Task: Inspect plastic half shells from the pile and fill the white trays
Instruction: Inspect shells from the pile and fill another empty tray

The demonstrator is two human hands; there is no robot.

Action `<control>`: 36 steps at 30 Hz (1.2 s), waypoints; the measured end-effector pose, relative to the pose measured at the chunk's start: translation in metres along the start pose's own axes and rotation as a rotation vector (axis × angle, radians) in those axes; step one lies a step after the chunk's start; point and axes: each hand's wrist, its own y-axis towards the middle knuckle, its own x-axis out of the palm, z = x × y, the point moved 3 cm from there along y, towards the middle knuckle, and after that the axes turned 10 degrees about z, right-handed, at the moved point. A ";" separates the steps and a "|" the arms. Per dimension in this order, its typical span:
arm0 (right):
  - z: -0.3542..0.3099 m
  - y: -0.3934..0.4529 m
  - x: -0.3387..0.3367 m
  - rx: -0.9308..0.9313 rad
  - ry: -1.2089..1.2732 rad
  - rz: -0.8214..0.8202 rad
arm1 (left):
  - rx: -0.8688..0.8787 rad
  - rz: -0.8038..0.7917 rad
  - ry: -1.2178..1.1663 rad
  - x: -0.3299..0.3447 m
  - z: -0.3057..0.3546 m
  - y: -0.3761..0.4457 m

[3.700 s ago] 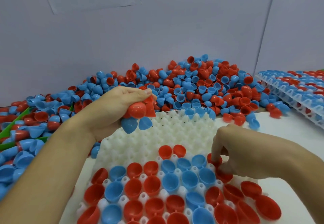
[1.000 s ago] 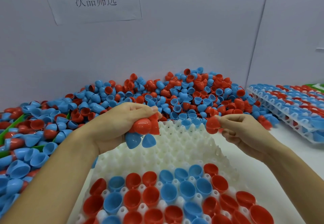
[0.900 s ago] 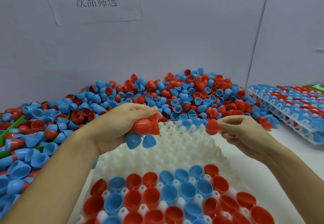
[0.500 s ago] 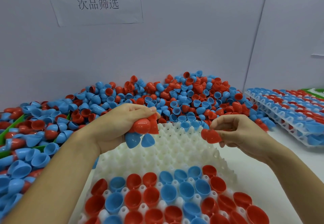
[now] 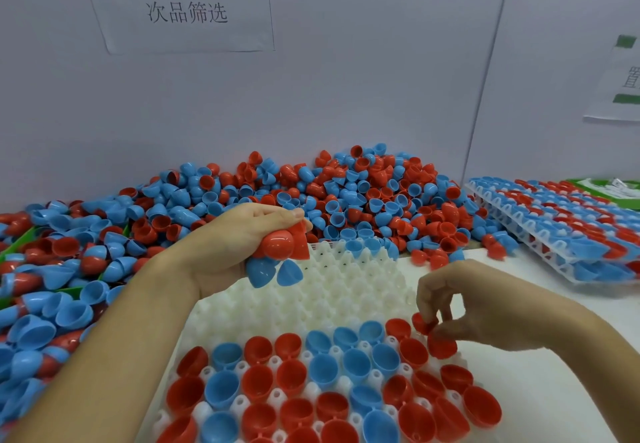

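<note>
Risk, seating: the red shell (image 5: 423, 323) pinched at the right hand (image 5: 474, 307) may land tilted or on a peg between pockets instead of in one; cause would be letting go before the rim sits level. Judgement only.
Risk, neighbours: seated shells lie touching just below and to the left of the right fingertips (image 5: 424, 300); a nudge on the way down could tip one out of its pocket.
Risk, left load: the left hand (image 5: 230, 247) is crammed with several shells; two blue ones (image 5: 273, 271) poke out under the fingers and look loosely held, so they could drop onto the bare pegs beneath.
Risk, inspection: the pinched shell is partly hidden by fingers; whether it is sound cannot be told.
Right hand: fingers curled, thumb and fingertips together on the small red shell, low over the white tray (image 5: 332, 290) at the far end of the filled rows.
Left hand: clamped round a red shell (image 5: 278, 243) and others, raised over the tray's far, unfilled part.
Pile (image 5: 311, 196): beyond both hands, against the wall.
Filled trays (image 5: 561, 231): stacked well to the right of the right hand.
Progress: near rows filled, far rows bare.
</note>
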 end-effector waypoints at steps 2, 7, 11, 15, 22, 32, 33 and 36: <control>-0.003 0.000 0.006 -0.010 -0.093 0.022 | 0.002 0.005 -0.004 0.001 0.001 0.000; -0.005 0.001 0.010 -0.051 -0.193 0.071 | 0.004 0.004 -0.005 0.001 0.000 0.000; -0.005 0.002 0.003 -0.013 -0.107 -0.017 | -0.001 0.010 -0.026 -0.001 0.000 -0.001; -0.018 0.010 -0.021 -0.109 -0.072 0.071 | -0.013 0.029 -0.053 -0.003 -0.001 0.000; -0.077 0.060 -0.042 -0.379 0.269 0.400 | -0.015 0.019 -0.133 -0.003 -0.001 -0.001; -0.093 0.093 -0.016 -0.490 0.213 0.388 | 0.042 -0.011 -0.057 0.010 0.001 0.002; -0.092 0.094 -0.017 -0.489 0.229 0.400 | 0.045 -0.012 -0.049 0.012 0.001 0.003; -0.083 0.096 -0.023 -0.446 0.297 0.416 | 0.047 -0.020 -0.084 0.013 0.002 0.002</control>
